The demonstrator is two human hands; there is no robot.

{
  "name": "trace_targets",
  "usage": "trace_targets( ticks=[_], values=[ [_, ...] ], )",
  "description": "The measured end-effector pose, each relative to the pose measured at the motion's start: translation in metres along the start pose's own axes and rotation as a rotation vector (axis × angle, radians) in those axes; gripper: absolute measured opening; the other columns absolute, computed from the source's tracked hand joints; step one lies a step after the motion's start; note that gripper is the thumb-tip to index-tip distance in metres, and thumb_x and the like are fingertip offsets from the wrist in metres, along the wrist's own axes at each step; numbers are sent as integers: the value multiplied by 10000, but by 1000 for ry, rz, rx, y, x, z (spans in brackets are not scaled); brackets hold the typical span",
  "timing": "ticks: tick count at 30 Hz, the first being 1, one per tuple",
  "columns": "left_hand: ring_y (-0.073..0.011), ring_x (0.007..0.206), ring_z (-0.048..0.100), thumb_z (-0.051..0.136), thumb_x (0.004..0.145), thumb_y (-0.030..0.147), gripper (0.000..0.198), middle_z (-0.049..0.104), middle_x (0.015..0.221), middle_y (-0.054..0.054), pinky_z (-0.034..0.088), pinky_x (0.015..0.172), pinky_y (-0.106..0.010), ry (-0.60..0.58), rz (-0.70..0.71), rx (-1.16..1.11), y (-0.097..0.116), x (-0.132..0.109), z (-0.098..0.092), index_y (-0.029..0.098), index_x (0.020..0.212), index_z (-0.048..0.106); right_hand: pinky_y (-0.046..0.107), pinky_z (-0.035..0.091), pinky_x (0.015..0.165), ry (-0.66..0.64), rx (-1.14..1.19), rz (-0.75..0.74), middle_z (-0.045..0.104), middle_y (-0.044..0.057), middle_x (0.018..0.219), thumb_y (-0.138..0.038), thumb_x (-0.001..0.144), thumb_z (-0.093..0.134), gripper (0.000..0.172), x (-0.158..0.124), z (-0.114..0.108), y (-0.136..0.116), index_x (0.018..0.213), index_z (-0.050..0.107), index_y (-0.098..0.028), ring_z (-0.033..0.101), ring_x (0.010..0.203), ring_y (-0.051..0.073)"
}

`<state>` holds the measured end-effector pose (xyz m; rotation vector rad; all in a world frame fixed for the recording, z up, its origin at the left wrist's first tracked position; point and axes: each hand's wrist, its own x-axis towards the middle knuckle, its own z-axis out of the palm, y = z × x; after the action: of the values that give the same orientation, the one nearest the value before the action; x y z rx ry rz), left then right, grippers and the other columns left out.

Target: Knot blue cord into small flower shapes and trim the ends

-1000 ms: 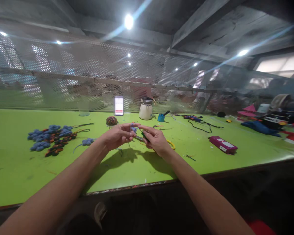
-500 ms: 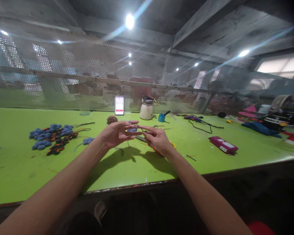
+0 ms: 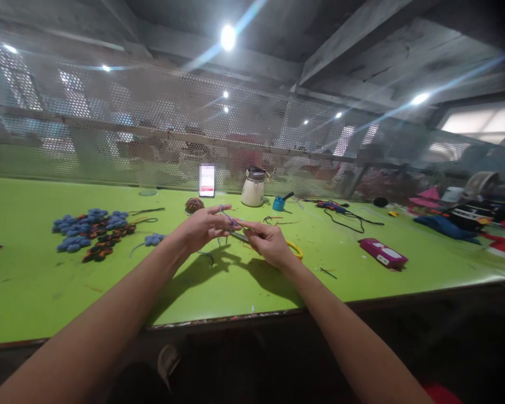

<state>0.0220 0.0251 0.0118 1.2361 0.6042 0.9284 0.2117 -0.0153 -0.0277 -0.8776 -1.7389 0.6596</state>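
My left hand [image 3: 202, 226] and my right hand [image 3: 267, 242] meet above the middle of the green table [image 3: 33, 292]. The left thumb and fingers pinch a small blue crocheted piece [image 3: 229, 221]. A thin metal crochet hook [image 3: 239, 236] is pinched in the right fingers, its tip at the blue piece. A yellow ring [image 3: 295, 248] lies on the table just behind my right hand.
A pile of blue and dark crocheted flowers [image 3: 88, 231] lies at the left, with one loose blue flower [image 3: 153, 239]. Farther back stand a yarn ball [image 3: 193, 205], a lit phone [image 3: 207, 180], a white jar [image 3: 252, 188] and a blue cup [image 3: 278, 203]. A magenta case [image 3: 382, 253] and black cords [image 3: 345, 215] lie at the right.
Both hands have stayed together over the table; the fingers shifted on the blue piece and the hook. The camera has tilted slightly, so the scene sits a little higher.
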Motion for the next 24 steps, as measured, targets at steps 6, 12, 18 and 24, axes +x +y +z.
trace_targets(
  ticks=[6, 12, 18, 24],
  values=[
    [-159, 678, 676, 680, 651, -55, 884, 693, 719, -75, 531, 704, -275, 40, 53, -42, 1, -3, 6, 5, 1410, 231, 206, 270, 424, -4, -2, 29, 440, -46, 512, -230, 819, 538, 374, 0, 0, 2, 1169, 657, -173, 299, 436, 65],
    [-153, 630, 664, 730, 632, -26, 902, 671, 663, -30, 516, 656, -275, 69, 87, 53, 0, -3, 7, 37, 1407, 272, 203, 300, 434, -1, -64, 22, 490, -36, 532, -214, 820, 523, 361, 0, 0, 2, 1150, 668, -189, 340, 437, 66],
    [-134, 587, 637, 741, 637, 5, 835, 649, 619, -12, 471, 576, -238, 98, 101, 70, -2, -3, 7, 39, 1370, 344, 207, 345, 467, 14, -109, -12, 528, -28, 557, -234, 832, 532, 357, 0, 2, -6, 1165, 649, -182, 400, 471, 76],
    [-163, 581, 633, 748, 640, 67, 994, 649, 603, -2, 467, 546, -259, 48, 203, 272, -4, -2, 6, 146, 1464, 196, 188, 332, 377, -29, 23, 135, 551, -46, 527, -321, 821, 573, 376, 1, 1, -5, 1159, 591, -159, 398, 370, 62]
  ],
)
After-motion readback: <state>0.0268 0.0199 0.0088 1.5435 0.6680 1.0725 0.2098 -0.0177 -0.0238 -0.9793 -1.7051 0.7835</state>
